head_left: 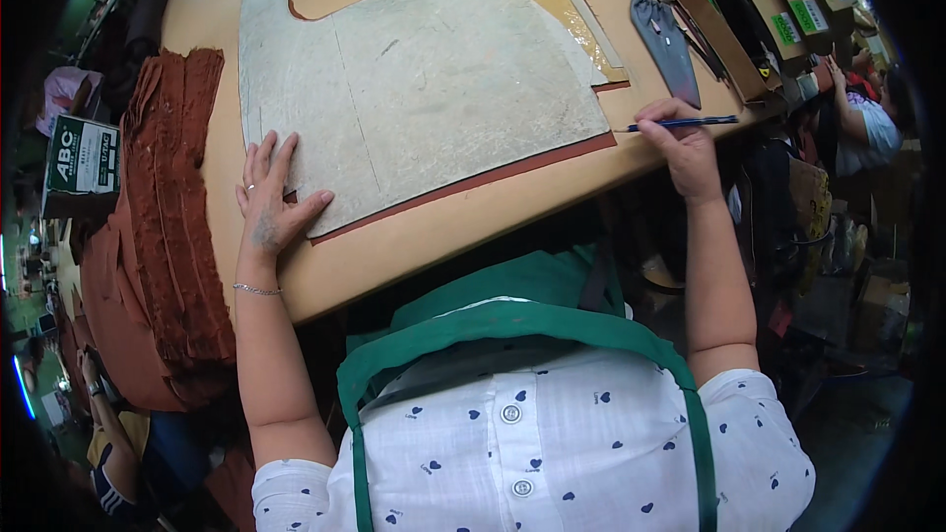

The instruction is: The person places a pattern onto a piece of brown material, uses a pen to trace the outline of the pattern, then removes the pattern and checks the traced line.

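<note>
A large pale grey pattern board (434, 89) with a curved cut-out at its far side lies on the tan worktable (394, 261). Reddish-brown material (493, 179) peeks out beneath its near and right edges. My left hand (271, 192) rests with fingers spread on the board's near left corner. Between the thumb and fingers of my right hand (682, 143) is a dark blue pencil (695, 122), its tip by the board's near right corner.
Stacked reddish-brown pieces (172, 187) lie along the table's left side. Grey scissors (665, 44) and a cardboard box (724, 34) are at the far right. A dark green box (84, 166) stands at left. Other people (872, 123) are on both sides.
</note>
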A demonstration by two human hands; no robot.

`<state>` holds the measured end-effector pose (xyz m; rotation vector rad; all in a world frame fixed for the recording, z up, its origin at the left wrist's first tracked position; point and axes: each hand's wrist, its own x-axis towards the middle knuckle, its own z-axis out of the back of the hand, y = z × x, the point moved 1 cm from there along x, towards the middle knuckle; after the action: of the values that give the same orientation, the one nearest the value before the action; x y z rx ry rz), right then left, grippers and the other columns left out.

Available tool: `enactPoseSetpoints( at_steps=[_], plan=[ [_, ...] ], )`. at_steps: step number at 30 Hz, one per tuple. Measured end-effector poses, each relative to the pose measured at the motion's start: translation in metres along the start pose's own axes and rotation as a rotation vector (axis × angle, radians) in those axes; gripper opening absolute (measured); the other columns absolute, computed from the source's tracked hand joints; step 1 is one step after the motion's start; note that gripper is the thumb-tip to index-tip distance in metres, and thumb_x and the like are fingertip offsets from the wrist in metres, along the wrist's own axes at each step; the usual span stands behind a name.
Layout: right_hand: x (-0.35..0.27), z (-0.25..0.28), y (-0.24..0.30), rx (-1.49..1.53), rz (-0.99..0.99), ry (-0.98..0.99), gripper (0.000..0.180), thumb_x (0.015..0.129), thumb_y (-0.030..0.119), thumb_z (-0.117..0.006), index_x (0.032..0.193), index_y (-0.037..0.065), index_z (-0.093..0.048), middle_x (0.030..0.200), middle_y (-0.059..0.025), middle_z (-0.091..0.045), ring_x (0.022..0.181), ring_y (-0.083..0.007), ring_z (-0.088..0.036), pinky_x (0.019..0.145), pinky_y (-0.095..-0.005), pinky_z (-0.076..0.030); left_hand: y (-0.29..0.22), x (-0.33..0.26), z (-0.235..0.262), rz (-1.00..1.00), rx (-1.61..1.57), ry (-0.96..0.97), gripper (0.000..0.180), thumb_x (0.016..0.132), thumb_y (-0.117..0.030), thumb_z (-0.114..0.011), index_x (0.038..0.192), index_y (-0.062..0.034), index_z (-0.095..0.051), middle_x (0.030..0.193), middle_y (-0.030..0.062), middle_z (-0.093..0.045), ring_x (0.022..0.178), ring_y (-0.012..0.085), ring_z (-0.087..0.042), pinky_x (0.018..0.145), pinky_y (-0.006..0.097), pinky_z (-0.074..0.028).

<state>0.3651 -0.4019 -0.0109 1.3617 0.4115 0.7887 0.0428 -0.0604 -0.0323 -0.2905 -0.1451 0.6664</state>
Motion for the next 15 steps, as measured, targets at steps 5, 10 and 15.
enactPoseSetpoints(
  at_steps=[5,10,15],
  plan=[
    [0.009,-0.012,-0.009,0.153,-0.047,-0.158,0.006,0.085,0.01,-0.059,0.082,0.006,-0.056,0.074,0.0024,-0.055,0.071,-0.003,-0.048,0.067,-0.0176,-0.038,-0.012,0.003,-0.001,-0.047,-0.003,-0.051,0.073,0.064,-0.048,-0.07,0.128,-0.0205,-0.045,0.141,0.0073,-0.028,0.133,0.0329,-0.013,0.097,0.064,-0.011],
    [0.035,-0.012,-0.033,0.22,-0.017,-0.303,0.009,0.084,0.01,-0.06,0.079,0.007,-0.054,0.073,0.0011,-0.055,0.068,-0.0039,-0.049,0.065,-0.0178,-0.04,-0.098,0.036,-0.015,-0.457,-0.1,-0.086,0.044,0.081,-0.036,-0.058,0.12,-0.0171,-0.052,0.135,0.0061,-0.037,0.13,0.0325,-0.023,0.098,0.062,-0.017],
    [0.042,-0.026,-0.047,-0.042,0.057,-0.335,0.012,0.082,0.013,-0.062,0.08,0.005,-0.055,0.071,-0.0008,-0.058,0.065,-0.006,-0.053,0.059,-0.0213,-0.044,-0.213,0.061,-0.045,-0.732,-0.091,0.147,0.035,0.088,-0.031,-0.048,0.118,-0.0137,-0.051,0.132,0.0069,-0.04,0.129,0.0309,-0.026,0.099,0.059,-0.02]
  ],
)
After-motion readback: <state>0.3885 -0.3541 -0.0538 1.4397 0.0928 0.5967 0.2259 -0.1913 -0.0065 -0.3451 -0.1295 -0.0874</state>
